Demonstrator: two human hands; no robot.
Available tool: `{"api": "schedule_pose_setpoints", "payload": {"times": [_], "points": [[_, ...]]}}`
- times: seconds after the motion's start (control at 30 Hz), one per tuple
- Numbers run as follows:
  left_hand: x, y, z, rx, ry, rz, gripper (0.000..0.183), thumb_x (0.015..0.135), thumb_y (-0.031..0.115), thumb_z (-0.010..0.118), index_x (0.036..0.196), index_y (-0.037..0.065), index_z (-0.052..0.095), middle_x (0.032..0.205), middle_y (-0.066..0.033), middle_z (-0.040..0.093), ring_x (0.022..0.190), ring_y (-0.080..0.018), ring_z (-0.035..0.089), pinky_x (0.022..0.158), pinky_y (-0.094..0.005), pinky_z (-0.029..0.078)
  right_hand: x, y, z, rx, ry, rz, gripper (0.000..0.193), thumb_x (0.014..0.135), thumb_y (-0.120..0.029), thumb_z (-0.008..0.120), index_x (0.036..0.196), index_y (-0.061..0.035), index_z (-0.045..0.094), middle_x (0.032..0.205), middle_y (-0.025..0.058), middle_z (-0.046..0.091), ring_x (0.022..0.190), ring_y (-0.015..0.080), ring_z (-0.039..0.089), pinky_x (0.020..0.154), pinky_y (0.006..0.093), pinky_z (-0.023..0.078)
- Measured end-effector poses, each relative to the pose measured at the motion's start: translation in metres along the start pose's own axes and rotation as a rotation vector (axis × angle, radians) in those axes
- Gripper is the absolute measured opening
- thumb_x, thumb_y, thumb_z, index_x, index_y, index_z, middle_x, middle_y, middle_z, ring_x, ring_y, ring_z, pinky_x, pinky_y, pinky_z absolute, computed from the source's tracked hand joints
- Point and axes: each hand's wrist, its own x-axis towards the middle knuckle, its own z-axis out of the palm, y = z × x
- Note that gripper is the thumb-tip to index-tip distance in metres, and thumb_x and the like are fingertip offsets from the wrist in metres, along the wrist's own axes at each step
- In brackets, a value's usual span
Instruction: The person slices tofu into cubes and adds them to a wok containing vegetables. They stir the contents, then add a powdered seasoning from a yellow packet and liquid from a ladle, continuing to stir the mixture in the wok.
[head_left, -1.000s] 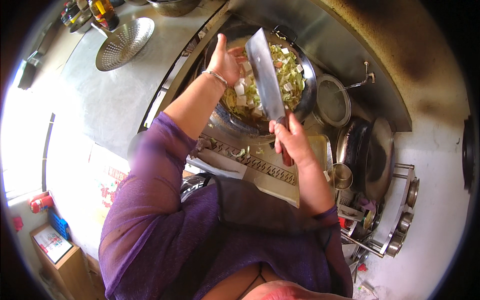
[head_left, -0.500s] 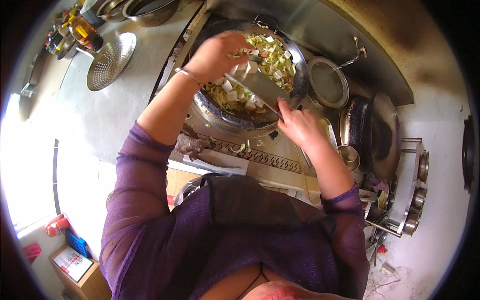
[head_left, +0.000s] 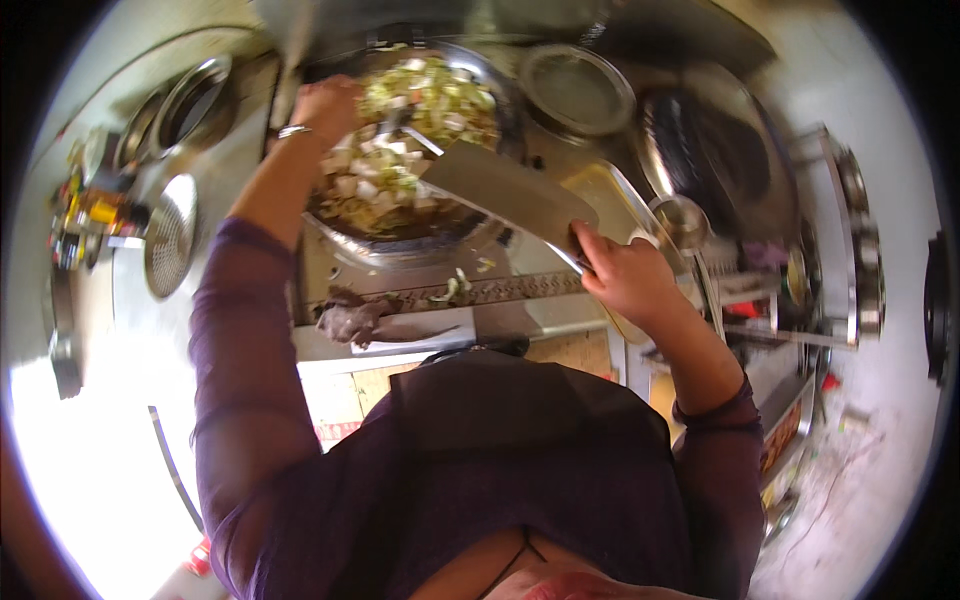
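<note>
My right hand [head_left: 635, 275] is closed round the handle of a cleaver [head_left: 510, 190]. Its broad blade looks bare and slants over the right side of a large wok [head_left: 375, 250]. Inside the wok lie chopped cabbage [head_left: 425, 100] and white tofu cubes [head_left: 365, 185], which cluster toward the near left. My left hand [head_left: 328, 105] is at the wok's left side, close to the food. Motion smears its fingers, so their grip cannot be made out. A pale metal bar [head_left: 422, 141] shows above the food, beside the blade's tip.
Right of the wok are a round lidded pot [head_left: 577, 90], a yellowish tray [head_left: 610, 195], a small metal cup [head_left: 682, 222] and a big dark pan [head_left: 715, 150]. A grey rag [head_left: 352, 318] lies at the stove's front edge. Leftward stand a perforated strainer [head_left: 172, 238], metal bowls [head_left: 195, 105] and bottles [head_left: 100, 212].
The view has turned. The cleaver has drawn back rightward from over the wok, and the tofu cubes seen by its blade are now off it. My left hand has moved left, away from the blade.
</note>
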Motion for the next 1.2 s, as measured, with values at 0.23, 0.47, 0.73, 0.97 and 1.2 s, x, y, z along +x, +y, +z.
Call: {"api": "schedule_pose_setpoints", "payload": {"times": [0.23,0.47,0.73,0.97,1.2], "points": [[0.047,0.140,-0.085,-0.653,0.458,0.462,0.015,0.086,0.022,0.066,0.088,0.007,0.068,0.097,-0.0063,0.067,0.090,-0.0297,0.065,0.078,-0.0377,0.053,-0.156,0.043,-0.006,0.783,0.242,0.875,0.052,0.089,-0.008,0.054,0.139,-0.0080,0.041,0.085,0.0110,0.062,0.058,0.0208,0.059,0.053,0.0330,0.047],[0.051,0.442,-0.098,-0.652,-0.380,0.487,0.076,0.080,0.060,0.064,0.128,0.001,0.055,0.127,-0.0225,0.057,0.116,-0.0364,0.058,0.098,-0.0422,0.046,-0.249,0.046,0.025,1.222,0.540,1.228,0.043,0.091,-0.002,0.046,0.133,-0.0033,0.043,0.092,0.0050,0.058,0.050,0.0076,0.049,0.044,0.0224,0.043],[0.024,0.587,-0.018,-0.609,-0.649,0.076,0.104,0.069,0.054,0.077,0.141,-0.006,0.030,0.126,-0.0299,0.054,0.120,-0.0423,0.054,0.099,-0.0438,0.047,-0.301,0.031,0.050,1.335,0.379,1.256,0.056,0.089,-0.003,0.054,0.142,-0.0054,0.037,0.092,0.0038,0.061,0.061,0.0094,0.055,0.052,0.0254,0.047],[0.045,0.531,-0.046,-1.836,-0.934,-0.165,0.052,0.080,0.016,0.069,0.126,-0.001,0.053,0.112,-0.0140,0.064,0.100,-0.0253,0.064,0.084,-0.0372,0.054,-0.296,0.055,0.039,1.412,0.410,1.114,0.054,0.088,0.001,0.049,0.140,-0.0046,0.037,0.096,0.0054,0.059,0.060,0.0101,0.055,0.053,0.0257,0.047],[0.003,0.365,-0.140,-2.989,-0.550,0.348,0.068,0.086,0.041,0.057,0.143,0.008,0.041,0.131,-0.0214,0.054,0.114,-0.0359,0.057,0.096,-0.0493,0.048,-0.227,0.056,-0.012,1.810,0.399,0.676,0.045,0.088,-0.007,0.049,0.131,-0.0014,0.039,0.101,0.0096,0.056,0.057,0.0105,0.052,0.054,0.0239,0.045]]}}
